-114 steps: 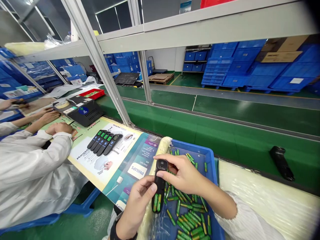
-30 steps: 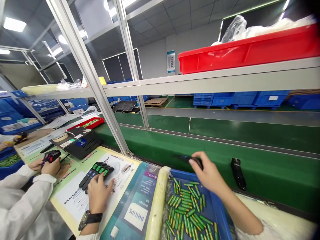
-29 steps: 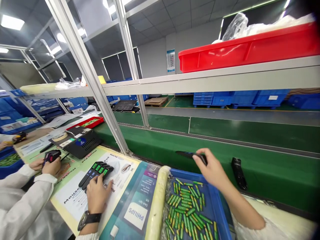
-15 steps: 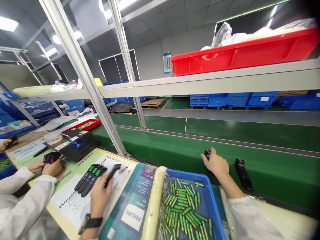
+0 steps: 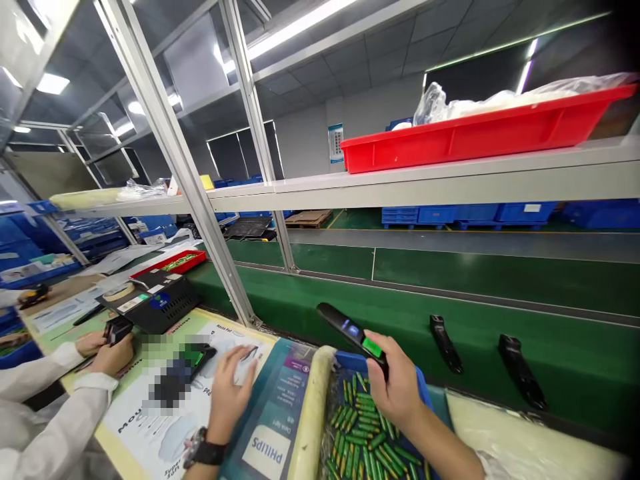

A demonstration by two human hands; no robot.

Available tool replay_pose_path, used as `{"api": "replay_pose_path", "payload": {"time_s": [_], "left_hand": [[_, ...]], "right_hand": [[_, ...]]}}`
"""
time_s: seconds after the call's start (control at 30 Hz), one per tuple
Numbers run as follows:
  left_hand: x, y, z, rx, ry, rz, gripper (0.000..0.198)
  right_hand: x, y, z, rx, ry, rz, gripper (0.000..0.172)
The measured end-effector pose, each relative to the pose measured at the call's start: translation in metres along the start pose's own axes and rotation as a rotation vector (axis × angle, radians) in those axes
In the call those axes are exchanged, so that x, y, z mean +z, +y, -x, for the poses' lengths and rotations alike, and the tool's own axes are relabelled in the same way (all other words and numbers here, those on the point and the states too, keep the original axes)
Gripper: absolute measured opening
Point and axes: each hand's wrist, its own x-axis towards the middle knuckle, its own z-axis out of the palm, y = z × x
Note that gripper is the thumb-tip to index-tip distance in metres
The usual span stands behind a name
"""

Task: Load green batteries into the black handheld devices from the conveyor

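My right hand (image 5: 395,380) grips a long black handheld device (image 5: 345,327) with a green block and a blue patch on its face, held tilted above the blue bin (image 5: 425,393). Below it, several green, gold-ended cylindrical cells (image 5: 360,433) lie in that bin. My left hand (image 5: 233,383), with a black watch on the wrist, hovers over the printed mat with its fingers apart and nothing held. Beside it on the mat are black devices (image 5: 200,360) with a green block, partly blurred by pixels. Two more black devices, one nearer (image 5: 445,343) and one farther right (image 5: 523,370), lie on the green belt.
At left, a co-worker's hands (image 5: 113,347) hold a dark piece. A black box (image 5: 160,300) stands on the mat, with a red tray (image 5: 197,259) behind it. A wrapped yellow roll (image 5: 313,413) borders the bin. A metal post (image 5: 200,200) and shelf (image 5: 440,183) cross ahead.
My right hand has left the belt and now holds a device over the bin. The dark piece is gone from my left hand. Both devices on the belt appear farther right.
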Motion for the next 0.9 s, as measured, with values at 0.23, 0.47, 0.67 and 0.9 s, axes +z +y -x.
{"api": "replay_pose_path", "payload": {"time_s": [0.23,0.47,0.67,0.9], "left_hand": [[-0.039,-0.116,0.002,-0.561,-0.268,-0.746,0.063],[-0.039,-0.137,0.015,-0.404,-0.197,-0.648,0.073],[-0.021,-0.079,0.021,-0.06,0.016,-0.346,0.054],[0.021,0.002,0.012,-0.029,-0.004,-0.018,0.036]], "right_hand": [[-0.022,0.029,-0.024,0.4,-0.135,0.148,0.037],[-0.055,0.136,-0.031,0.85,-0.228,0.406,0.032],[-0.04,0.174,-0.016,0.872,-0.307,0.587,0.043],[-0.062,0.168,-0.02,0.829,-0.363,0.532,0.03]]}}
